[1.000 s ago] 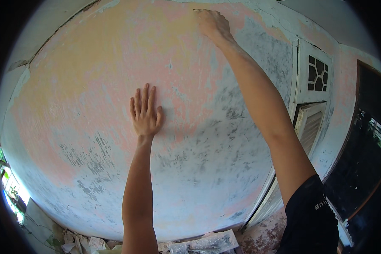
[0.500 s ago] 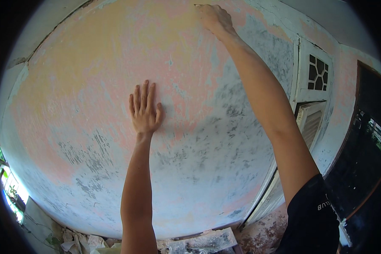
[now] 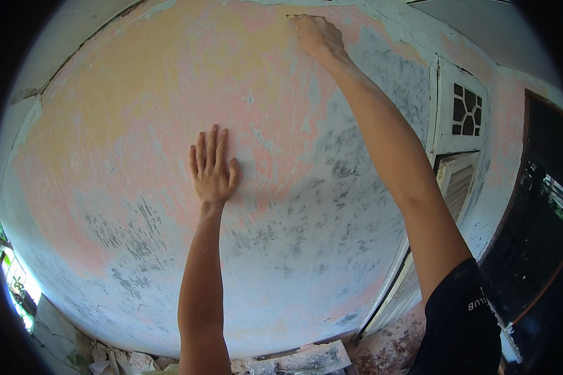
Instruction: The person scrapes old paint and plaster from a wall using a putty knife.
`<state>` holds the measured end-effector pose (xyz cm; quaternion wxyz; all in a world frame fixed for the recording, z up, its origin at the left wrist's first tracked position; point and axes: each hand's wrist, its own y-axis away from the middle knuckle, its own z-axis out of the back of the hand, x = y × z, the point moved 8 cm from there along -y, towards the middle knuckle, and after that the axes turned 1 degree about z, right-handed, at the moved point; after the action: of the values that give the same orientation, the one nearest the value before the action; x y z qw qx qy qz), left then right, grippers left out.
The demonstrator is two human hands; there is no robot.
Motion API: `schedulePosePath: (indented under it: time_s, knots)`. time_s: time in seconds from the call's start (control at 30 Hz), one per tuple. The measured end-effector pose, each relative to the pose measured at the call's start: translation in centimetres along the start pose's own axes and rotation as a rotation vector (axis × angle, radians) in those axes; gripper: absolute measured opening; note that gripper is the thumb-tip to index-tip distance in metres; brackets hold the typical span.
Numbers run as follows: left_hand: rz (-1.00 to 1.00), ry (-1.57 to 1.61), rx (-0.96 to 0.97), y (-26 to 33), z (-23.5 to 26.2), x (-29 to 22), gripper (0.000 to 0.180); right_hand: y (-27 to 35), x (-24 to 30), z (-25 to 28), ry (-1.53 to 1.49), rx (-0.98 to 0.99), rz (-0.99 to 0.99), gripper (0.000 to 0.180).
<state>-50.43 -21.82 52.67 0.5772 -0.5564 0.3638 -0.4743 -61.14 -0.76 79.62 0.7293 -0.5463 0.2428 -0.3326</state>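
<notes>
Left hand [image 3: 211,170] lies flat, fingers apart, on the wall [image 3: 137,112]. Right hand [image 3: 319,36], high up, is closed round a thin scraper [image 3: 300,16], blade touching wall.

Wall [image 3: 137,112]: upright, flaking pink-yellow paint over grey plaster; thin scraper [image 3: 303,15] flat against top.

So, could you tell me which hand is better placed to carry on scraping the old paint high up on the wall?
The right hand: it is raised to the top of the wall and grips a thin scraper against the paint. The left hand lies flat and open lower down, holding nothing.
</notes>
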Motion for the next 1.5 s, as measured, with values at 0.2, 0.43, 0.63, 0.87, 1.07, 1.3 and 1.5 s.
schedulePosePath:
  time_s: [0.2, 0.43, 0.63, 0.87, 1.07, 1.3, 1.5]
  knots:
    - [0.002, -0.039, -0.019, 0.0, 0.2, 0.3, 0.060, 1.1, -0.2, -1.8, -0.004, -0.026, 0.013, 0.036]
    - [-0.007, 0.001, -0.010, 0.2, 0.1, 0.4, 0.062, 1.4, 1.0, 1.7, -0.280, -0.085, -0.049, 0.039]
    - [0.002, -0.012, -0.016, 0.3, 0.0, 0.0, 0.061, 0.9, -0.4, -0.9, -0.068, -0.047, -0.013, 0.044]
    - [0.001, -0.025, -0.013, -0.1, 0.5, 0.6, 0.061, 1.5, 1.3, 3.1, -0.210, 0.349, -0.636, 0.043]
    - [0.022, 0.053, 0.058, 0.6, 2.5, 0.3, 0.061, 11.0, 1.6, -1.2, -0.338, -0.155, 0.186, 0.029]
    - [0.792, 1.008, 0.173, 21.3, 9.5, -4.1, 0.040, 46.1, 6.2, -5.4, -1.967, 0.676, -0.618, 0.050]
    - [1.331, 0.990, 0.178, 36.0, 21.8, -7.2, 0.028, 61.8, 17.7, -2.1, -2.469, 1.309, -0.992, 0.046]
